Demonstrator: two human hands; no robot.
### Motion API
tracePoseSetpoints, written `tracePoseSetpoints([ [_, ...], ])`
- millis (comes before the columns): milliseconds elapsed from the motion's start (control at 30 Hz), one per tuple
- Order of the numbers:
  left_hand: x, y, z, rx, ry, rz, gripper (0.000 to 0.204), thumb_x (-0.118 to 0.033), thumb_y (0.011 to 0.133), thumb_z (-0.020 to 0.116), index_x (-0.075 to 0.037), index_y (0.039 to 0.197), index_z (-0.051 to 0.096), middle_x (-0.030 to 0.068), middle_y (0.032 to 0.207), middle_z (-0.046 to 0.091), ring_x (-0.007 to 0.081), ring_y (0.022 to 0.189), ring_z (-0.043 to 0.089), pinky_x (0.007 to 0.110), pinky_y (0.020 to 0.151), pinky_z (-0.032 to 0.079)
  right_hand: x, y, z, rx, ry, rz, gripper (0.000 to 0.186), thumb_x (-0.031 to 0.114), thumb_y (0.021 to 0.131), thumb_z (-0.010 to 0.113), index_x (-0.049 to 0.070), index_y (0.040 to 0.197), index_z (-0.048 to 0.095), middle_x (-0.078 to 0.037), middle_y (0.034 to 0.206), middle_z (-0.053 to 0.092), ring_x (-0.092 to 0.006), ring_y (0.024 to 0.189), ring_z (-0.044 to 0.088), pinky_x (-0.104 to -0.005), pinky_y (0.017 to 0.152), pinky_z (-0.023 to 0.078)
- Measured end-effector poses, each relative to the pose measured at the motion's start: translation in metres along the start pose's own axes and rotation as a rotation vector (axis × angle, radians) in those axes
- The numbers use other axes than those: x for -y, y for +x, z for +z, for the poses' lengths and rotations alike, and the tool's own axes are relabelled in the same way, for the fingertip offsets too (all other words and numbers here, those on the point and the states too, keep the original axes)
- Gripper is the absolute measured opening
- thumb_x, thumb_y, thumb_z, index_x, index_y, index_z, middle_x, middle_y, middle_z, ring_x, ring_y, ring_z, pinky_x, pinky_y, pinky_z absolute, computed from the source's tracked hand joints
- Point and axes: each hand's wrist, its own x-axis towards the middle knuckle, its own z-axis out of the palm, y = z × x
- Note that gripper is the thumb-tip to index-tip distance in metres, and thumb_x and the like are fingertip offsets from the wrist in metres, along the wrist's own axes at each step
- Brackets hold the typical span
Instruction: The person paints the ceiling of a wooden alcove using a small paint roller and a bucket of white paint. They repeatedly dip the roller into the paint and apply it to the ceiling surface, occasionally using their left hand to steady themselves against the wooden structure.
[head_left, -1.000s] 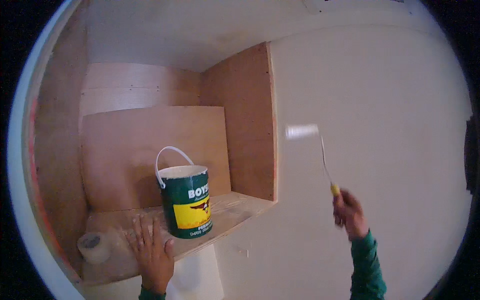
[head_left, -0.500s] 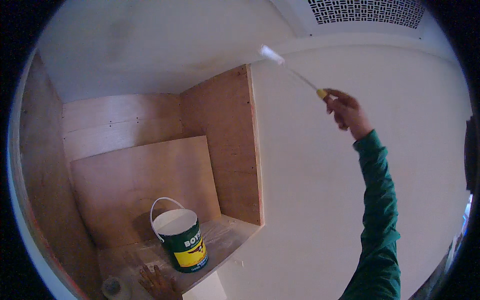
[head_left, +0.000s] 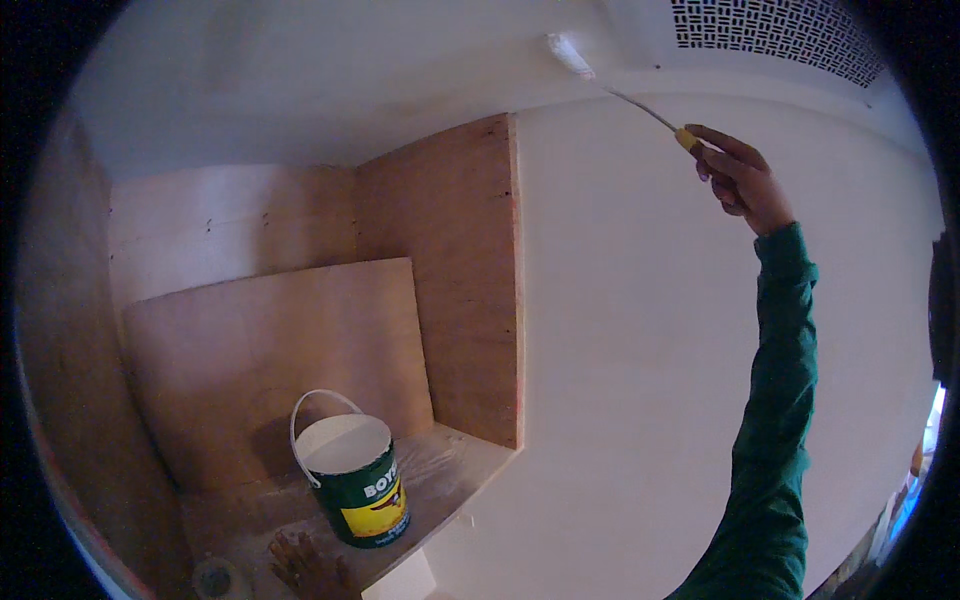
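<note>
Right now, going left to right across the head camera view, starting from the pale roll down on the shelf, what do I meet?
Pale roll → green paint can → white paint roller head → your right hand.

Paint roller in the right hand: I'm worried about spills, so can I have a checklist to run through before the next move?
1. Right hand gripping the roller by its yellow handle: ok.
2. Roller apart from the ceiling vent: ok, a gap shows between them.
3. Roller touching the ceiling: cannot tell from this view.
4. Paint can standing upright on the shelf: ok.
5. Can covered against spills: not ok, its top is open.
6. Left hand apart from the can: ok, it's on the shelf, between can and tape roll.
</note>
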Motion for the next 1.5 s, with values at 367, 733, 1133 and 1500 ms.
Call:
tracePoseSetpoints([
  [367, 0.0, 0.004, 0.005, 0.029, -0.013, -0.002, 0.079, -0.054, 0.102, 0.051, -0.004, 0.16, 0.031, 0.0268, 0.167, 0.022, 0.0485, 0.155, 0.016, 0.064, 0.123, 0.012, -0.015, 0.082, 0.104, 0.152, -0.038, -0.038, 0.044, 0.033, 0.099, 0.068, 0.013, 0.138, 0.066, 0.004, 0.079, 0.058, -0.0029, 0.052, 0.04, -0.0206, 0.042, 0.028],
  [733, -0.002, 0.009, -0.016, -0.043, 0.062, 0.025, 0.079, -0.05, 0.102, 0.053, 0.0, 0.159, 0.031, 0.0274, 0.165, 0.025, 0.0471, 0.155, 0.017, 0.064, 0.124, 0.011, -0.005, 0.001, -0.025, -0.042, -0.014, -0.031, 0.045, 0.022, 0.105, 0.058, 0.008, 0.147, 0.056, 0.004, 0.082, 0.054, 0.0009, 0.049, 0.029, -0.0169, 0.041, 0.021],
  [1133, -0.003, 0.016, -0.016, 0.106, -0.154, -0.037, 0.077, -0.05, 0.102, 0.051, -0.002, 0.16, 0.031, 0.028, 0.166, 0.024, 0.0473, 0.155, 0.017, 0.064, 0.123, 0.01, -0.036, 0.094, 0.161, 0.084, -0.077, -0.054, 0.042, 0.029, 0.1, 0.064, 0.013, 0.139, 0.065, 0.004, 0.078, 0.056, -0.0032, 0.055, 0.04, -0.0207, 0.044, 0.028],
  [1500, -0.005, 0.026, -0.03, 0.199, -0.219, -0.053, 0.075, -0.049, 0.103, 0.049, -0.003, 0.16, 0.031, 0.0285, 0.166, 0.022, 0.0474, 0.154, 0.017, 0.065, 0.123, 0.009, -0.103, 0.192, 0.328, 0.081, -0.138, -0.224, 0.033, 0.026, 0.096, 0.067, 0.007, 0.123, 0.073, -0.003, 0.089, 0.07, -0.0144, 0.068, 0.06, -0.0334, 0.057, 0.05],
])
